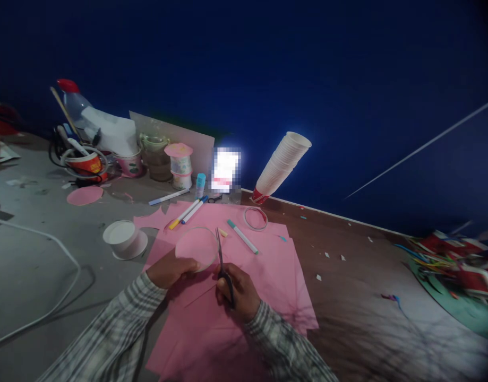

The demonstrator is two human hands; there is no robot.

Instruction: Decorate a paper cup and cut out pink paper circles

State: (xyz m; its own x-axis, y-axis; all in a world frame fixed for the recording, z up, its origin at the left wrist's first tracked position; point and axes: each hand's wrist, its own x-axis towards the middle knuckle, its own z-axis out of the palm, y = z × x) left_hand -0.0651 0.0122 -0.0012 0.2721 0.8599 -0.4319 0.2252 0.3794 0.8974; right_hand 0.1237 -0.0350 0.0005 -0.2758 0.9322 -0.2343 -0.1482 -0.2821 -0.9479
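A round pink piece of paper [196, 246] with a pale edge is pinched at its lower side by my left hand [174, 270]. My right hand [239, 292] grips scissors [225, 277] by the dark handles. Their blades point away from me, close to the circle's right edge; whether they touch it I cannot tell. Both hands are above overlapping pink paper sheets [267, 286]. A teal-capped marker [244, 237] and a clear ring [255, 218] lie on the sheets beyond my right hand.
White paper cups [124, 239] stand left of the sheets. A tall, leaning cup stack [281, 164] rises by the blue wall. At the back left are a red pot of tools [84, 164] and a green jar [155, 156]. A white cable [64, 254] curves along the left.
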